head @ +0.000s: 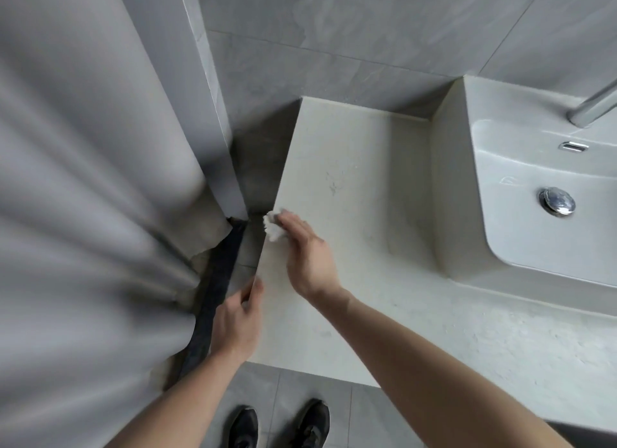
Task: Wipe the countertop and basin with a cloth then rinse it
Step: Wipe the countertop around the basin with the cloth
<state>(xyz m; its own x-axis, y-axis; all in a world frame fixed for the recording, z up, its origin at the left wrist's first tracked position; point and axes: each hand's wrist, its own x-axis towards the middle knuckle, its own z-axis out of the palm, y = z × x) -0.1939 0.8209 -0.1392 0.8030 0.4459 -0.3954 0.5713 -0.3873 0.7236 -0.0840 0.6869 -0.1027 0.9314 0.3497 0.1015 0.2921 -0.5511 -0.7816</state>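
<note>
While right hand [309,257] presses cloth [273,228] flat-fingered at countertop [350,187] edge, left hand [237,317] grips that edge; risk: cloth slips off beyond fingertips.

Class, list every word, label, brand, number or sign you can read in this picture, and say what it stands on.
None: no readable text shows on the countertop, basin, tap, cloth, curtain, wall tiles or shoes.
</note>
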